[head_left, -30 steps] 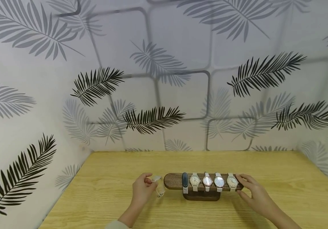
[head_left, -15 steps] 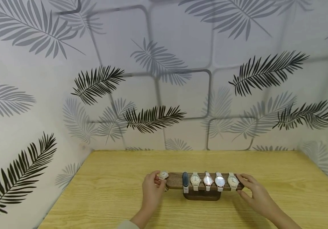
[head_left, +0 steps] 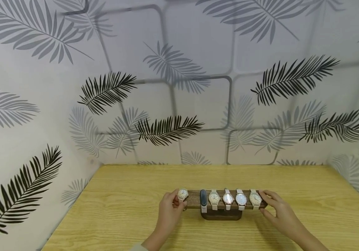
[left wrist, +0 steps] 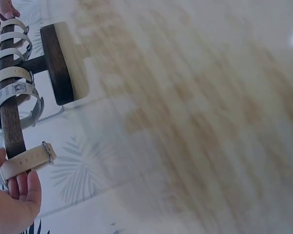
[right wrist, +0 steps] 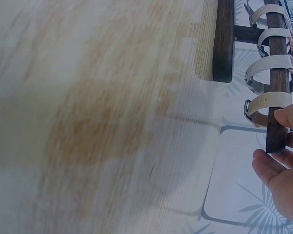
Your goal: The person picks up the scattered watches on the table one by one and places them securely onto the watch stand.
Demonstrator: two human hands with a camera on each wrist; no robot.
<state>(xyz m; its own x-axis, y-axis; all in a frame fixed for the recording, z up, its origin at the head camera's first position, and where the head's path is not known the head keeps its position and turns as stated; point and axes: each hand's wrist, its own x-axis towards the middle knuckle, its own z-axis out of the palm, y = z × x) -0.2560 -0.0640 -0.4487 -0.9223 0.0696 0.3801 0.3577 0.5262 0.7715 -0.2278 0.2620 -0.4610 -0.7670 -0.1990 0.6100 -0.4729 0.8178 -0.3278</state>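
My left hand [head_left: 168, 211] pinches a cream-strapped wristwatch [head_left: 183, 194] at the left end of a dark wooden watch stand [head_left: 193, 199]. In the left wrist view the strap [left wrist: 28, 162] loops round the bar's end, with its buckle end sticking out. My right hand [head_left: 280, 211] grips the bar's right end between thumb and fingers, also seen in the right wrist view. Along the bar sit a dark-faced fitness band [head_left: 203, 198] and several pale-strapped watches, among them a round cream-faced watch [head_left: 214, 198] and the rightmost watch [head_left: 255, 199].
The stand's dark base [head_left: 221, 214] rests on a light wood-grain table [head_left: 120, 195]. Behind the table rises a pale wall [head_left: 198, 104] with grey and black leaf patterns.
My left hand has moved right with the watch, from beside the stand onto its left end. The watch face now points up. My right hand keeps its grip on the bar.
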